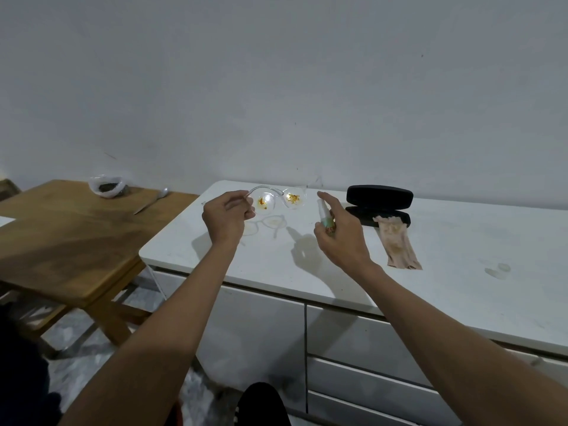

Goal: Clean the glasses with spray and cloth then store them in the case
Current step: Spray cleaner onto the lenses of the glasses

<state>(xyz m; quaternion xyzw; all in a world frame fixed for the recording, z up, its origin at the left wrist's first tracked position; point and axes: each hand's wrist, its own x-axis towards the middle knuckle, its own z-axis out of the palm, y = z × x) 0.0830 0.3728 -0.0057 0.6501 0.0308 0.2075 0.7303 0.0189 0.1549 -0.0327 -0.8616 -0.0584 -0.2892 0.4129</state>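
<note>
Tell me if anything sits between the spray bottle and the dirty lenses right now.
Nothing visible does. The right hand holds the spray bottle upright just right of the glasses, which the left hand holds up by one temple above the white cabinet top. Only open air separates nozzle and lenses; the cloth and case lie off to the right.

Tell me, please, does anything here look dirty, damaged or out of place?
Yes. Both lenses of the glasses, held up in the left hand, carry orange-yellow smears. The cloth beside the open case looks stained too, and a faint ring mark sits on the white counter.
</note>
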